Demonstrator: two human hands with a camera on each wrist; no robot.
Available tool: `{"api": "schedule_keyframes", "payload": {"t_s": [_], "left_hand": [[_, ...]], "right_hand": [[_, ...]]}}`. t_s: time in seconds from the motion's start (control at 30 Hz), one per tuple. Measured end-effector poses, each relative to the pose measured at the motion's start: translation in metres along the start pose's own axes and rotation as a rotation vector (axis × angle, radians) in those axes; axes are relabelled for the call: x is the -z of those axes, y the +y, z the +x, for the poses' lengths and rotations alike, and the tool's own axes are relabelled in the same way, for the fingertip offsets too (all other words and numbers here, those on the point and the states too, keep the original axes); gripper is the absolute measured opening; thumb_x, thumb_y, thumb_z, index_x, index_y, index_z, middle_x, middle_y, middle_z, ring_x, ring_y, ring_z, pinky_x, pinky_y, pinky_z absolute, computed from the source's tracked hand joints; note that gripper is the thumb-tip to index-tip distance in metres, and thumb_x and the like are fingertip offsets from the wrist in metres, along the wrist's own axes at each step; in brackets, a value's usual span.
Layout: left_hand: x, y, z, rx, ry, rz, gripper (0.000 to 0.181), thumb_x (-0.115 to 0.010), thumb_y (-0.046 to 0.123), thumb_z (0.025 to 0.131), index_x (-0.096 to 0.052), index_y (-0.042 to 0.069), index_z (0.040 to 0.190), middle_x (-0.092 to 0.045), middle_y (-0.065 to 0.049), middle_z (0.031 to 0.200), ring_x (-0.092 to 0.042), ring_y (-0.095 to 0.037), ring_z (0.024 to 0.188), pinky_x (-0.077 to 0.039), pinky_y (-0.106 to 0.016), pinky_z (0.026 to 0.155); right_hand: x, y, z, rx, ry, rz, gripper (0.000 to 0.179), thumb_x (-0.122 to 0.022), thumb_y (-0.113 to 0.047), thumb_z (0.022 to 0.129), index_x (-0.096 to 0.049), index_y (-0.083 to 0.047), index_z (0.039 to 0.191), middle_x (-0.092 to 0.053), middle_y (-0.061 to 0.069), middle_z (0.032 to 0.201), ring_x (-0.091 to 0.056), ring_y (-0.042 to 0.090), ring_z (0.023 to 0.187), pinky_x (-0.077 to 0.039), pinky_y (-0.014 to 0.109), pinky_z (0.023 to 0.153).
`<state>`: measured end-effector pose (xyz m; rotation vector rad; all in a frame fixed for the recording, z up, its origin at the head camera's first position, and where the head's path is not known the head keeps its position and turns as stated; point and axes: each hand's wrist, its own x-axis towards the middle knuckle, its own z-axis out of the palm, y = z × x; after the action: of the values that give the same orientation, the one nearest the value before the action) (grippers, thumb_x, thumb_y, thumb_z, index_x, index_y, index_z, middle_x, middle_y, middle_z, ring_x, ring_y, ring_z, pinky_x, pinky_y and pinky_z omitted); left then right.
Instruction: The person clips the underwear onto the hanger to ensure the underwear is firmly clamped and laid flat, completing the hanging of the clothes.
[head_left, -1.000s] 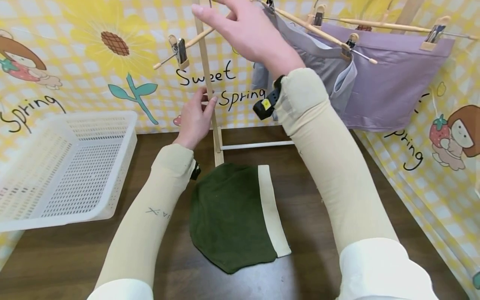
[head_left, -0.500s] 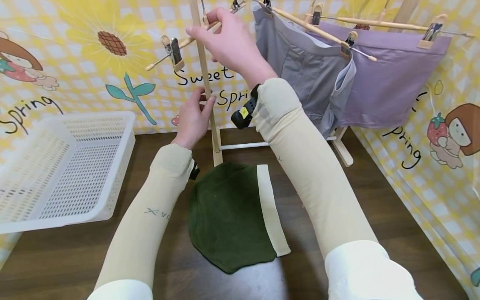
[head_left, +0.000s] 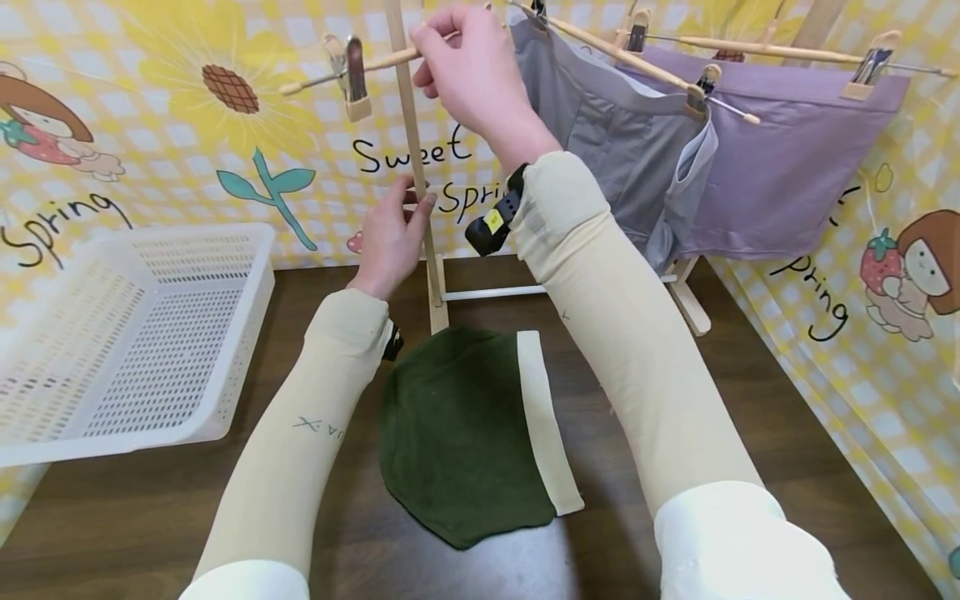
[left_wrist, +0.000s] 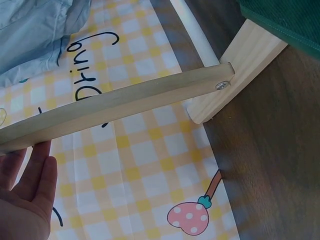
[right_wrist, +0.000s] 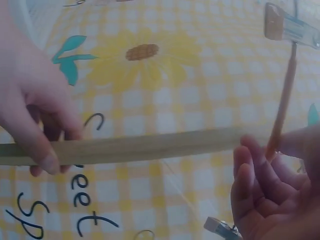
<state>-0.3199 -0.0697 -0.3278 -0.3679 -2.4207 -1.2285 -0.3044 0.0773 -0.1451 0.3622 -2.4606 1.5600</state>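
Note:
My left hand [head_left: 390, 237] grips the wooden upright post [head_left: 411, 133] of a small clothes rack, partway up. In the left wrist view its fingers reach behind the post [left_wrist: 125, 102]. Higher up, my right hand [head_left: 480, 79] pinches the wooden bar of a clip hanger [head_left: 386, 60]. The right wrist view shows thumb and fingers meeting on that bar [right_wrist: 285, 100]. One metal clip [head_left: 356, 79] with a wooden tip hangs at the hanger's left end, holding no cloth. The hanger's hook is out of sight. A dark green garment [head_left: 465, 433] with a cream waistband lies flat on the table.
Grey shorts [head_left: 607, 125] and a lilac garment [head_left: 780, 167] hang from clip hangers on the right. A white perforated basket [head_left: 247, 308] stands at the left on the dark wooden table [head_left: 637, 517]. A yellow checked cloth covers the wall behind.
My right hand has come down from above the hanger and now pinches its bar. The hanger's left end has risen and swung left. My left hand stays on the post.

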Motion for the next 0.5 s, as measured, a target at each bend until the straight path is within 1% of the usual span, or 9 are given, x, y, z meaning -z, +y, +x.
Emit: {"api": "schedule_keyframes", "payload": {"t_s": [0.07,0.17,0.3,0.33,0.43,0.5], "left_hand": [[0.0,0.001,0.0,-0.004,0.001,-0.007,0.036,-0.055,0.035,0.107,-0.058,0.01,0.132,-0.069,-0.009,0.117,-0.068,-0.02,0.095,-0.052,-0.036,0.08],[-0.001,0.002,0.0,-0.006,0.0,-0.006,0.036,-0.054,0.035,0.107,-0.058,0.01,0.132,-0.069,-0.009,0.118,-0.068,-0.02,0.095,-0.052,-0.036,0.08],[0.0,0.004,0.001,-0.001,-0.007,-0.005,0.037,-0.054,0.035,0.107,-0.057,0.008,0.133,-0.068,-0.01,0.119,-0.068,-0.021,0.099,-0.052,-0.037,0.083],[0.0,0.005,0.001,0.002,-0.01,-0.005,0.037,-0.054,0.035,0.107,-0.057,0.008,0.133,-0.068,-0.011,0.12,-0.068,-0.021,0.099,-0.052,-0.037,0.083],[0.0,0.004,0.001,0.015,-0.016,0.003,0.039,-0.054,0.035,0.107,-0.056,0.008,0.135,-0.068,-0.011,0.12,-0.068,-0.021,0.1,-0.052,-0.038,0.084],[-0.001,0.004,0.001,0.02,-0.016,0.005,0.039,-0.054,0.035,0.107,-0.056,0.009,0.135,-0.068,-0.01,0.12,-0.068,-0.021,0.1,-0.052,-0.038,0.084]], "right_hand": [[0.006,-0.003,0.0,-0.01,0.005,0.024,0.024,-0.052,-0.03,0.108,-0.062,-0.013,0.122,-0.068,0.0,0.09,-0.064,0.01,0.081,-0.047,0.024,0.075],[0.015,-0.006,-0.003,0.002,0.01,0.032,0.026,-0.05,-0.031,0.109,-0.061,-0.016,0.127,-0.067,0.0,0.094,-0.063,0.01,0.083,-0.047,0.024,0.076],[0.03,-0.004,-0.01,0.041,0.006,0.032,0.033,-0.048,-0.031,0.109,-0.056,-0.019,0.139,-0.065,0.001,0.095,-0.061,0.01,0.086,-0.046,0.025,0.078],[0.034,-0.003,-0.012,0.052,0.003,0.042,0.034,-0.048,-0.03,0.109,-0.055,-0.019,0.14,-0.065,0.001,0.095,-0.061,0.011,0.086,-0.046,0.025,0.079],[0.045,0.002,-0.02,0.081,-0.01,0.096,0.032,-0.05,-0.026,0.109,-0.055,-0.016,0.139,-0.065,0.003,0.094,-0.061,0.014,0.084,-0.047,0.027,0.078],[0.053,0.004,-0.026,0.093,-0.014,0.143,0.027,-0.052,-0.023,0.108,-0.058,-0.013,0.133,-0.065,0.005,0.092,-0.062,0.016,0.082,-0.048,0.028,0.078]]}}
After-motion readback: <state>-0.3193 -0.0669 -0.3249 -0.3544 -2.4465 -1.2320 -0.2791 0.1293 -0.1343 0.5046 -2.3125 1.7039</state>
